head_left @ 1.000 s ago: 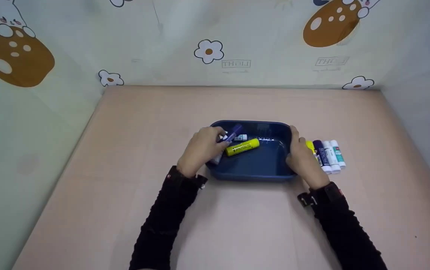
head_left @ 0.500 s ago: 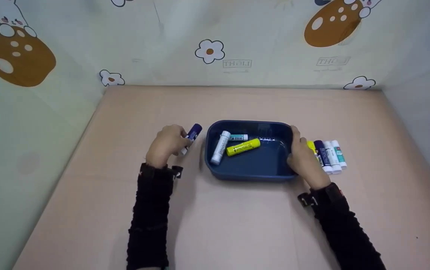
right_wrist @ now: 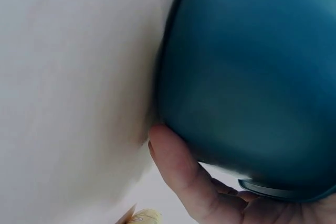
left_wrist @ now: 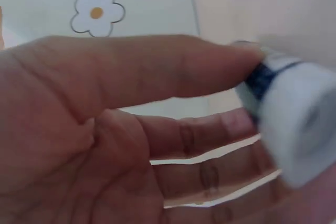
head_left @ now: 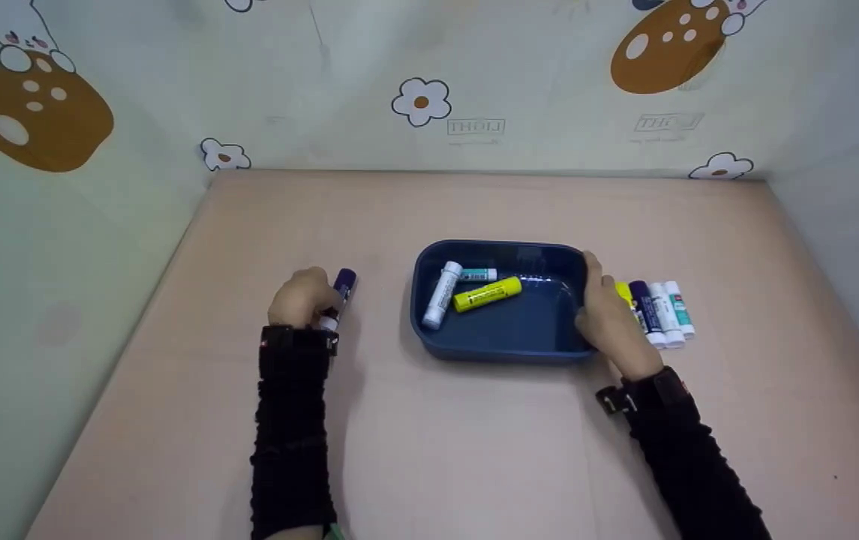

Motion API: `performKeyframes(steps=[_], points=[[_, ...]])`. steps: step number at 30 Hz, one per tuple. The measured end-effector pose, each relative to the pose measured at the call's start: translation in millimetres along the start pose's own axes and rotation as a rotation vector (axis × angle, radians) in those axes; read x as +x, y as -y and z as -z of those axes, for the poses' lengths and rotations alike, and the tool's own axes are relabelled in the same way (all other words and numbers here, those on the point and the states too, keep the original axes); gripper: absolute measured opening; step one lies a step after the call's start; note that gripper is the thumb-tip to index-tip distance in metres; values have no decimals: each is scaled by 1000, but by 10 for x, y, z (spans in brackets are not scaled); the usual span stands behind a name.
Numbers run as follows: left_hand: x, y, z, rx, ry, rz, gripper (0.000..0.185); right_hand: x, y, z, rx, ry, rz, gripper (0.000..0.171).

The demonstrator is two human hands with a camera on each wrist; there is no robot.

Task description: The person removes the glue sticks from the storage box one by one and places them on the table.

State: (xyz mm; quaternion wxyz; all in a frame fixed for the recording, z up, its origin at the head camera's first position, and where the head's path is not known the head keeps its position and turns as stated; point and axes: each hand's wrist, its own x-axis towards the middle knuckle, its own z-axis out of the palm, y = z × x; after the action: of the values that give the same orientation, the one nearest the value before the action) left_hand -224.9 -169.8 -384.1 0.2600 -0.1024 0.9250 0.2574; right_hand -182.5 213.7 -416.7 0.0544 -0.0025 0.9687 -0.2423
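Note:
My left hand (head_left: 298, 298) pinches a purple glue stick (head_left: 345, 285) with a white base, left of the blue tray (head_left: 538, 326). Close up in the left wrist view, the thumb and fingers hold the glue stick (left_wrist: 299, 124), its white end towards the camera. My right hand (head_left: 613, 330) grips the tray's right side at the rim. Inside the tray lie a white glue stick (head_left: 442, 296), a yellow glue stick (head_left: 488, 294) and a teal-and-white glue stick (head_left: 479, 275). In the right wrist view, fingers press against the tray's outer wall (right_wrist: 247, 87).
Just right of the right hand, several glue sticks stand side by side in a row: yellow (head_left: 624, 292), purple (head_left: 645, 309), white (head_left: 666, 315) and teal-and-white (head_left: 679, 309). A patterned wall (head_left: 324, 97) borders the pale tabletop (head_left: 429, 450) at the back.
My left hand has lifted the purple glue stick out of the tray and carried it leftwards, to over the tabletop. The right hand stays at the tray.

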Motion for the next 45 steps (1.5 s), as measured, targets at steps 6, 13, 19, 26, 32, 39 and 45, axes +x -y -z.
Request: performKeyframes(steps=[6,13,19,26,32,39,45], points=[[16,18,-19,15,29,-28,23,-5,-2,3,11,10,-2,82],[-4,29,5,47,65,-10,25,-3,-11,0,25,6,5,82],[-60,33,52,20,82,-27,41,-2,-10,3,29,13,-2,82],[-174,-108,74,-12,-124,-127,55,-11,-8,-1,29,7,5,80],[-212,-350,-4,-11,-299,-231,48,-29,-20,-14,21,-45,55,80],[-327,-671,-224,-26,-410,-400,37,-15,-19,-14,21,-25,32,79],[-371,-911,-499,34,-298,-478,35,-12,-26,-28,22,-38,48,80]])
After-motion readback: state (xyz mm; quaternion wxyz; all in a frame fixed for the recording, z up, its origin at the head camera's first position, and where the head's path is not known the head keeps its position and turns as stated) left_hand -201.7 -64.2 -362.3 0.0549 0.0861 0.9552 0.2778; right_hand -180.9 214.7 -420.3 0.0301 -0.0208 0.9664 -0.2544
